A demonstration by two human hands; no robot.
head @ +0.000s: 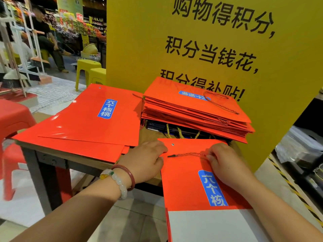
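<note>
In a shop, on the bench (150,135) just in front of the stack of corded bags (195,112), lies a red bag (185,180). The left grip (145,159) clasps its edge and the right grip (222,159) pinches the cord (188,154). Threading looks to be in hand; next, the cord's tip needs aiming into the eyelet (172,144).

Just behind the left hand (145,159), the wrist wears two bracelets. One is a smooth dark red ring (130,174). Next to it is a string of fat white beads (121,184) with one yellow bead (104,176) and one little green bead (112,173).
</note>
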